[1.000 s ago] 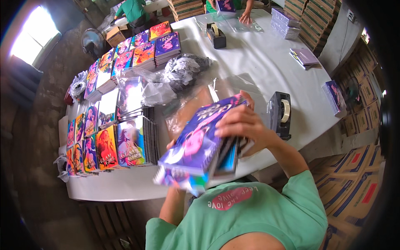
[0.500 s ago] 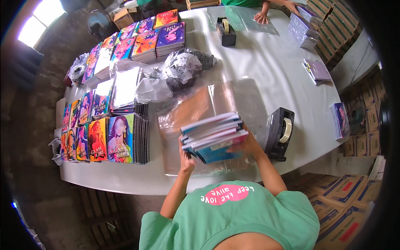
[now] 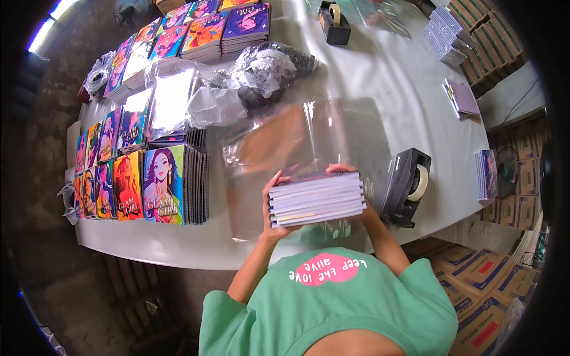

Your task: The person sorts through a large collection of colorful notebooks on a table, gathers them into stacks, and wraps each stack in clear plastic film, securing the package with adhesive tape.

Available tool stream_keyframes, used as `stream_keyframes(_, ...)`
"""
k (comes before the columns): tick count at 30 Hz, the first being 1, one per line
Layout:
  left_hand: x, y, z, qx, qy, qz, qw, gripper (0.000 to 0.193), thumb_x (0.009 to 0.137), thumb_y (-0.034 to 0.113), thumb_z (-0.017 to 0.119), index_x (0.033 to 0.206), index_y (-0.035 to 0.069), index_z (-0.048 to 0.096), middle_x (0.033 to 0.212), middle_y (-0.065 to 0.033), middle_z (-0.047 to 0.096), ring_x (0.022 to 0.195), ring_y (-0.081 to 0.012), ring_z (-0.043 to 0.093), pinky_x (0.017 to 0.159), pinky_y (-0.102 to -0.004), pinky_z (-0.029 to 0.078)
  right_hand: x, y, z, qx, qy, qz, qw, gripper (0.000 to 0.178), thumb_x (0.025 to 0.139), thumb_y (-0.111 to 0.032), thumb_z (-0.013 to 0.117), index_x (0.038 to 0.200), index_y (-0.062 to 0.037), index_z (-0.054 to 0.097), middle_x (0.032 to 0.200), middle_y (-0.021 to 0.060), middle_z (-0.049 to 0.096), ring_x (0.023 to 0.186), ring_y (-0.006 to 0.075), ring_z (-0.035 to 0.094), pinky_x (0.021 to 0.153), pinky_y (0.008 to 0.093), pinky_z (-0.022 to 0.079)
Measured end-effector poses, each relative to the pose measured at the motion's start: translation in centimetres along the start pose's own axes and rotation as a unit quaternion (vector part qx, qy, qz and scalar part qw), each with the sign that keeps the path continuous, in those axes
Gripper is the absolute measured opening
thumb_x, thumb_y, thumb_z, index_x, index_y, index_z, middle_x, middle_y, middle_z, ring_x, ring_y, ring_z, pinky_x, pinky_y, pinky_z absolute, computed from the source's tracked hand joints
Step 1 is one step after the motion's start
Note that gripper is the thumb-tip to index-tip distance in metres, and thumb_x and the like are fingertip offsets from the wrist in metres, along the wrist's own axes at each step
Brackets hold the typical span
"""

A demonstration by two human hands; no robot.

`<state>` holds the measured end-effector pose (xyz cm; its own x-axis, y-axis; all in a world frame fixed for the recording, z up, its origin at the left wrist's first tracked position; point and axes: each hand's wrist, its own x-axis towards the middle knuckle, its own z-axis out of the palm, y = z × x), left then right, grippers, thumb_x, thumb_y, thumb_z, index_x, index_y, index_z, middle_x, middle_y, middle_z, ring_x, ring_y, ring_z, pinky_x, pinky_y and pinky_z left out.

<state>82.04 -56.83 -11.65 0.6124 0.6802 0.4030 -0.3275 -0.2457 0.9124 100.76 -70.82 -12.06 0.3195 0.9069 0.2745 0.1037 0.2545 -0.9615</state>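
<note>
You hold one stack of notebooks (image 3: 316, 200) between your two hands, directly in front of your body. The fingers of your left hand (image 3: 268, 209) are bent around the left end of this stack, and those of your right hand (image 3: 368, 213) are around its right end, partly hidden by it. Both hands are spread only so much as the stack requires, and they have hold of nothing else that I can see. The white page edges are turned up to you. Whether the stack touches what is below it, I cannot tell.

Under and beyond your fingers, a clear plastic sheet (image 3: 347, 127) lies on the white counter (image 3: 430, 121). Just to the right of your right fingers stands a black tape dispenser (image 3: 406, 193) with a pale roll of tape (image 3: 419, 182). To the left of your left fingers, well apart, are rows of notebooks with colourful covers (image 3: 163, 184), the nearest one having spiral bindings on its side. Ahead and to the left of your fingers is a heap of crumpled plastic (image 3: 261, 71). Far ahead of them there is a second dispenser (image 3: 334, 26), also black.
</note>
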Motion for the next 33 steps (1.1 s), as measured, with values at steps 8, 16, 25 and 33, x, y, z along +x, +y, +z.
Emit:
stream_keyframes(8, -2.4, -2.1, 0.5, 0.087, 0.005, -0.063, 0.994, 0.102, 0.045, 0.031, 0.092, 0.128, 0.000, 0.039, 0.121, -0.0169, 0.052, 0.113, -0.0281, 0.052, 0.100, -0.0409, 0.039, -1.2, 0.5, 0.0, -0.152, 0.065, 0.041, 0.985, 0.083, 0.062, -0.016, 0.082, 0.129, -0.0065, 0.034, 0.127, 0.0103, 0.041, 0.114, 0.0206, 0.043, 0.098, 0.0328, 0.034)
stream_keyframes(16, -1.7, -1.9, 1.7, 0.117, 0.013, -0.032, 0.993, 0.126, 0.045, 0.043, 0.088, 0.141, 0.000, 0.019, 0.137, -0.0194, 0.039, 0.129, -0.0310, 0.035, 0.109, -0.0418, 0.025, -2.6, 3.5, -0.5, 0.001, 0.041, -0.005, 0.999, 0.096, 0.067, -0.025, 0.080, 0.141, -0.0055, 0.023, 0.141, 0.0160, 0.033, 0.128, 0.0263, 0.036, 0.106, 0.0386, 0.027)
stream_keyframes(25, -5.0, -5.1, -0.1, 0.026, -0.044, -0.149, 0.987, 0.121, 0.042, 0.033, 0.088, 0.136, -0.001, 0.020, 0.130, -0.0159, 0.040, 0.120, -0.0257, 0.043, 0.102, -0.0376, 0.033, -2.2, 2.5, 0.5, 0.107, 0.117, 0.128, 0.979, 0.063, 0.087, -0.034, 0.057, 0.139, -0.0085, 0.031, 0.134, 0.0094, 0.043, 0.127, 0.0183, 0.037, 0.106, 0.0328, 0.028)
stream_keyframes(33, -2.5, -3.9, 1.6, 0.190, 0.019, 0.019, 0.981, 0.079, 0.055, 0.014, 0.086, 0.120, 0.002, 0.042, 0.108, -0.0129, 0.058, 0.105, -0.0237, 0.055, 0.091, -0.0359, 0.044, -2.8, 0.8, 0.7, -0.107, 0.080, 0.005, 0.991, 0.061, 0.077, -0.028, 0.072, 0.128, -0.0053, 0.048, 0.122, 0.0074, 0.054, 0.114, 0.0178, 0.049, 0.098, 0.0337, 0.038)
